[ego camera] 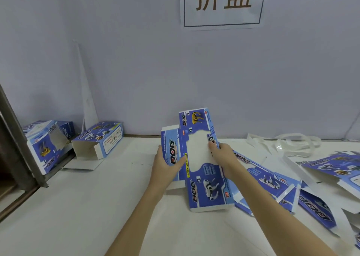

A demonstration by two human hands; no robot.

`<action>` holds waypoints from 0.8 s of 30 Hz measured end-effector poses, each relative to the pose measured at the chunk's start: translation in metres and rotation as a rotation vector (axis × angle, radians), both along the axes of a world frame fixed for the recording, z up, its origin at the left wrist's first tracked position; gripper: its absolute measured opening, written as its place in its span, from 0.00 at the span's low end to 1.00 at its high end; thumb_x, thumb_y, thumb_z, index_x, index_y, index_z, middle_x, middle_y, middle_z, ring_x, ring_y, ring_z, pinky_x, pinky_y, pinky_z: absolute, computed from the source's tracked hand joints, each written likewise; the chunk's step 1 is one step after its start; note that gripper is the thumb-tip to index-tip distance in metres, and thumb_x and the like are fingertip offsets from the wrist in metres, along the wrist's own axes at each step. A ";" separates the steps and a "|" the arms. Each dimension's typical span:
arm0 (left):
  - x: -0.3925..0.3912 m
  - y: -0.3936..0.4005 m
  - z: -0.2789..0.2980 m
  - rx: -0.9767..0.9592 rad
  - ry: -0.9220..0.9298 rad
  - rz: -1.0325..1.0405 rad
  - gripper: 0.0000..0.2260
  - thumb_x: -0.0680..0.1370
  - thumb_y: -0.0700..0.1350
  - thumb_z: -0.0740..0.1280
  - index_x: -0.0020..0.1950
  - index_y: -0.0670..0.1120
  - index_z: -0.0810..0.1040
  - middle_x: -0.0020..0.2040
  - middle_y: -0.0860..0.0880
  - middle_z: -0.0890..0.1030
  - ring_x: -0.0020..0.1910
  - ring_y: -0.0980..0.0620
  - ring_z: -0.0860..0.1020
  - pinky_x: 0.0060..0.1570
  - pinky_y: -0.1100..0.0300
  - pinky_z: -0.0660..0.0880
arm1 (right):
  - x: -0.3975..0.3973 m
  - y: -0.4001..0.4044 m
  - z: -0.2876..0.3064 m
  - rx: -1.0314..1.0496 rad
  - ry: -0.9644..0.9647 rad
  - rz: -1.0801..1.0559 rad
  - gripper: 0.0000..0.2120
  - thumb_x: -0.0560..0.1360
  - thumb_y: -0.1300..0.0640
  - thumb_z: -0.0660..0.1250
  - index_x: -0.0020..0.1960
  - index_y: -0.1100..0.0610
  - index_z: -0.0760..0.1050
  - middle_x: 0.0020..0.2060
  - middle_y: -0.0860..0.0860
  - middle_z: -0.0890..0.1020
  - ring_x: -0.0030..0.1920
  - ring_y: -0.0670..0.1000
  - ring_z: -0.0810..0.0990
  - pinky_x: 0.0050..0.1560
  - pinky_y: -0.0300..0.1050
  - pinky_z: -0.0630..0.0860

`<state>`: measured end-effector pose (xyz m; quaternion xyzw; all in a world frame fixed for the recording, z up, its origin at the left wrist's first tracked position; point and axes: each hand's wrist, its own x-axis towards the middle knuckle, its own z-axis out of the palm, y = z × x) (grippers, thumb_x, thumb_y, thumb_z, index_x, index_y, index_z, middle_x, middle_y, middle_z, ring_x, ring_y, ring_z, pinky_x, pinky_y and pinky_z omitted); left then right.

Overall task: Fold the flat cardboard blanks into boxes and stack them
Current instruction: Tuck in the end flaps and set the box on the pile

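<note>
Both hands hold one blue blank (196, 158) above the white counter (97, 207), mid-scene. The left hand (165, 166) lies flat-fingered against its left panel; the right hand (222, 156) grips its right edge. More blanks (272, 179) lie right; folded boxes (99, 138) sit far left.

Bare forearms, hands (169, 164) (no sleeves)
</note>
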<state>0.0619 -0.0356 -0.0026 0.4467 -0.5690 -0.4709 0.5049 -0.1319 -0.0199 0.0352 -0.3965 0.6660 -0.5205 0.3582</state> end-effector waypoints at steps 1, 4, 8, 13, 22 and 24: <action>-0.001 0.001 0.001 -0.018 -0.006 -0.005 0.35 0.74 0.53 0.77 0.77 0.51 0.66 0.67 0.51 0.78 0.62 0.52 0.82 0.40 0.66 0.82 | 0.003 0.006 0.000 -0.040 -0.020 -0.001 0.14 0.87 0.48 0.59 0.56 0.57 0.76 0.45 0.55 0.81 0.49 0.58 0.81 0.52 0.58 0.82; -0.007 0.007 0.009 -0.132 -0.075 0.016 0.45 0.69 0.59 0.76 0.81 0.53 0.59 0.74 0.51 0.71 0.71 0.50 0.74 0.57 0.51 0.84 | 0.009 0.024 -0.001 -0.195 -0.041 -0.056 0.14 0.86 0.46 0.61 0.50 0.54 0.73 0.45 0.58 0.80 0.49 0.59 0.82 0.51 0.59 0.82; -0.017 0.021 0.023 -0.341 -0.200 0.105 0.50 0.67 0.66 0.74 0.83 0.56 0.53 0.77 0.55 0.66 0.70 0.64 0.65 0.74 0.48 0.66 | 0.013 0.048 -0.009 -0.457 -0.037 -0.180 0.13 0.86 0.46 0.60 0.53 0.55 0.72 0.45 0.52 0.83 0.45 0.49 0.86 0.38 0.46 0.83; -0.025 0.038 0.035 -0.405 -0.038 0.052 0.52 0.65 0.68 0.76 0.82 0.59 0.53 0.77 0.60 0.64 0.75 0.62 0.64 0.72 0.47 0.72 | 0.019 0.069 -0.006 -0.634 0.014 -0.202 0.08 0.88 0.49 0.55 0.55 0.50 0.70 0.43 0.41 0.82 0.45 0.44 0.85 0.36 0.39 0.82; -0.029 0.050 0.042 -0.483 0.115 -0.121 0.41 0.73 0.58 0.78 0.81 0.61 0.59 0.72 0.65 0.73 0.70 0.57 0.77 0.57 0.61 0.82 | 0.040 0.077 -0.003 -0.628 0.010 -0.070 0.12 0.87 0.49 0.53 0.68 0.46 0.68 0.62 0.48 0.80 0.65 0.53 0.81 0.59 0.57 0.83; -0.028 0.053 0.047 -0.484 0.165 -0.150 0.38 0.74 0.60 0.77 0.80 0.60 0.62 0.72 0.64 0.74 0.69 0.55 0.78 0.56 0.61 0.82 | 0.036 0.080 0.000 -0.644 0.044 -0.058 0.18 0.85 0.46 0.55 0.72 0.49 0.68 0.64 0.51 0.79 0.65 0.50 0.80 0.56 0.48 0.83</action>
